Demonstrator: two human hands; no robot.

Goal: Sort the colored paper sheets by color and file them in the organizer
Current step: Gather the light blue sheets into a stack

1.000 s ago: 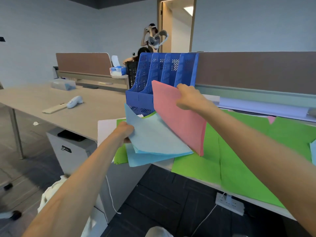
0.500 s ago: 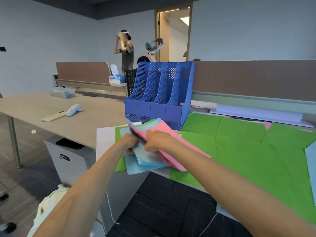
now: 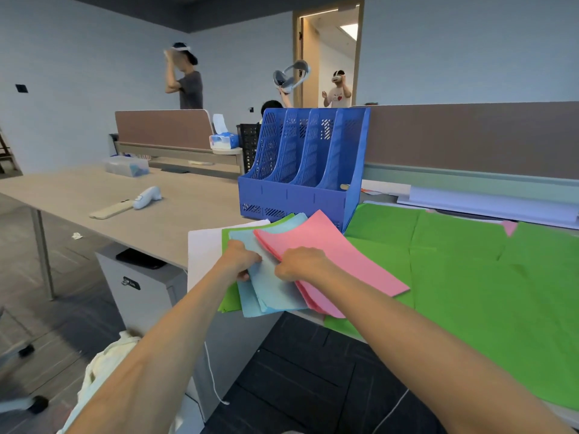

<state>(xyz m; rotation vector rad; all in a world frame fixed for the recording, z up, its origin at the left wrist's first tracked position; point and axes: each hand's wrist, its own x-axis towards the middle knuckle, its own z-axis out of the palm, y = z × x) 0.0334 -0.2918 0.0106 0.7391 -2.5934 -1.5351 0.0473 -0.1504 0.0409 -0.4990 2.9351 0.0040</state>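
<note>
Pink sheets, raised to organizer 1 s ago, now back down beside blue sheets at surface edge, organizer at 12 o'clock. Right hand fingers pinch pink, left hand grips blue; filing prob. not begun.

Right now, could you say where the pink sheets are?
In the head view, the pink sheets lie centre frame before the blue organizer, overlapping the light blue sheets, gripped by the right hand.

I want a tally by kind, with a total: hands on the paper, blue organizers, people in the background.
Hands: 2, left hand gripping light blue sheets, right hand gripping pink sheets
Blue organizer: 1
People in the background: 3
Total: 6
</note>
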